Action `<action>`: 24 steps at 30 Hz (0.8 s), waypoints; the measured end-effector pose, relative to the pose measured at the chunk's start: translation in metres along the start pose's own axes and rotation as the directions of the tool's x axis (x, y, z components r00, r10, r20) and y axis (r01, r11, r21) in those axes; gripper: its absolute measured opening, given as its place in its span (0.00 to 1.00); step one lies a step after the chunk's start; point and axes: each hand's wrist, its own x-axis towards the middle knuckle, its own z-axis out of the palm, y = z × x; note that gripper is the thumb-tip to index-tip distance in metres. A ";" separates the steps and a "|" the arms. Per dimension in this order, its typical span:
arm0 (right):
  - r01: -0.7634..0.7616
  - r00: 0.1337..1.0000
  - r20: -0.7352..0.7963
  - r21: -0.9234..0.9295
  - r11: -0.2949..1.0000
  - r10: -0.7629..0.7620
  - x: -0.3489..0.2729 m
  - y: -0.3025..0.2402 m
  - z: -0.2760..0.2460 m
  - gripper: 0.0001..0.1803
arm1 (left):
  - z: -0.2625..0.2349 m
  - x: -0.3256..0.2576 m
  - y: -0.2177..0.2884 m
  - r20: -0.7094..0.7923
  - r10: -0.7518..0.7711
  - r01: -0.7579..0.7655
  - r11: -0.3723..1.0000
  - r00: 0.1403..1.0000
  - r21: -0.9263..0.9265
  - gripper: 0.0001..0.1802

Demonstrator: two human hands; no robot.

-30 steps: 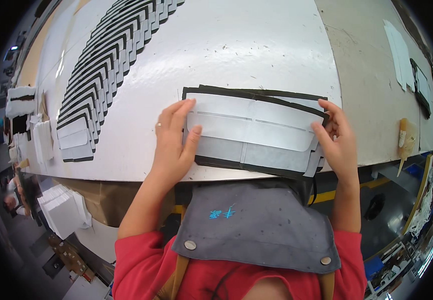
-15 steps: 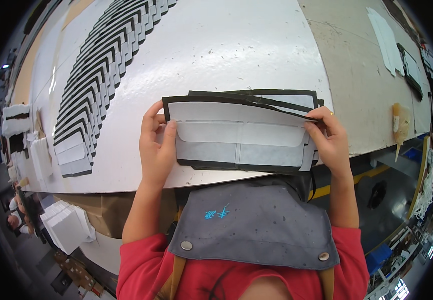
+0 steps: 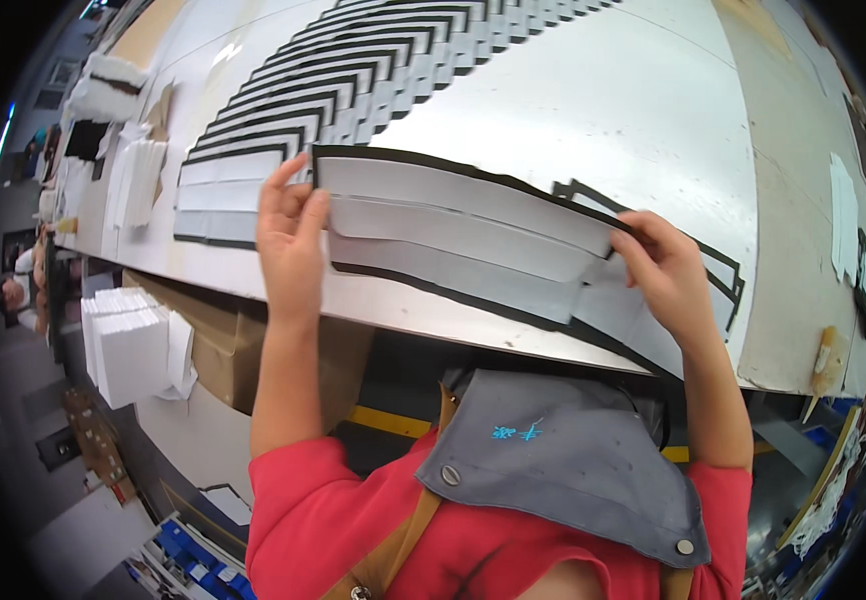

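Between my hands is a long white panel with black edging (image 3: 453, 225), bowed slightly and held above the table. My left hand (image 3: 293, 235) pinches its left end, thumb in front. At the upper right corner my right hand (image 3: 665, 270) grips it between thumb and fingers. Beneath and behind its right end lie more black-edged panels (image 3: 718, 265), partly hidden by the held panel and my right hand. Just beyond my left hand starts a long overlapping row of similar black-edged panels (image 3: 233, 180), fanned out toward the far side of the table.
The white table (image 3: 573, 115) carries the row. On the right are a bottle of yellowish glue (image 3: 825, 360), a white strip (image 3: 842, 215) and a black-edged piece (image 3: 864, 280). A stack of white sheets (image 3: 128, 345) stands below the left table edge, beside a brown box (image 3: 223, 345).
The held panel has come away from the panels beneath it and moved left toward the fanned row. My view has turned left, and both hands keep their grip.
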 end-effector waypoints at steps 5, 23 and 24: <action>0.180 0.912 0.361 0.074 0.981 -0.195 0.065 -0.052 0.114 0.10 | -0.137 0.041 -0.025 -0.236 0.110 -0.038 0.956 0.965 0.289 0.18; 0.106 0.925 0.360 0.059 0.993 -0.120 0.138 -0.098 0.191 0.13 | -0.293 0.159 -0.102 -0.307 0.285 0.042 0.668 0.908 0.743 0.18; 0.115 0.926 0.354 0.075 0.990 -0.135 0.135 -0.095 0.178 0.13 | -0.295 0.158 -0.103 -0.313 0.284 0.042 0.677 0.906 0.735 0.18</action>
